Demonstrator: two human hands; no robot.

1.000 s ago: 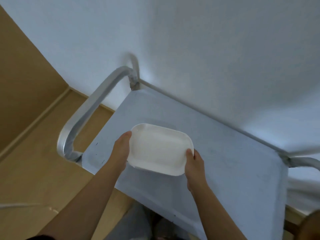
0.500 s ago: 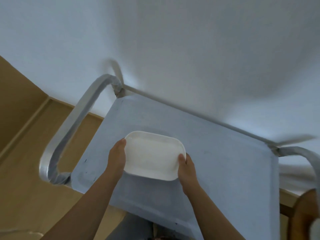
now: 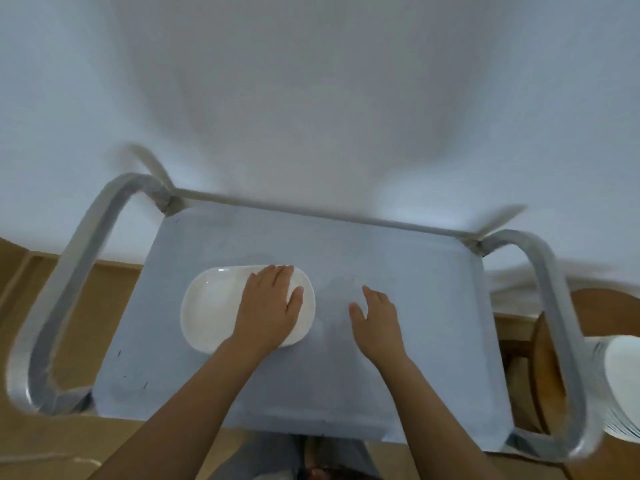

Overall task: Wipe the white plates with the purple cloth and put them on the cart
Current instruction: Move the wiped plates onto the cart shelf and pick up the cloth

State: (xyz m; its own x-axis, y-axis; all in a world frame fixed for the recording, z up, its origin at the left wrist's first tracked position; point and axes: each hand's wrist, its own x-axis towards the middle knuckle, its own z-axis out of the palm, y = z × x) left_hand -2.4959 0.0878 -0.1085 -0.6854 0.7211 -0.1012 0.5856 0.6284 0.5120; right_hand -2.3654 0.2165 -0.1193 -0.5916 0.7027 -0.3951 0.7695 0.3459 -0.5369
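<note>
Since the earlier frame both hands let go of the plate's ends: plate (image 3: pixel 221 308) was down on the cart (image 3: pixel 398 341), no longer carried. Left hand (image 3: pixel 268 306) lay flat on the plate's right half, fingers spread, pressing rather than gripping. Right hand (image 3: pixel 375 315) hovered open just right of the plate, holding nothing, apart from it.

Risks, as I judged them: a flat palm could skate the plate across the smooth cart top, or smudge the wiped face. Plate sat left of cart centre, well clear of the edges, so falling off looked unlikely.

Plate faced up, long axis running left-right along the cart's length. Plate stack (image 3: pixel 620 386) waited beyond the cart's right handle (image 3: pixel 554 306).
</note>
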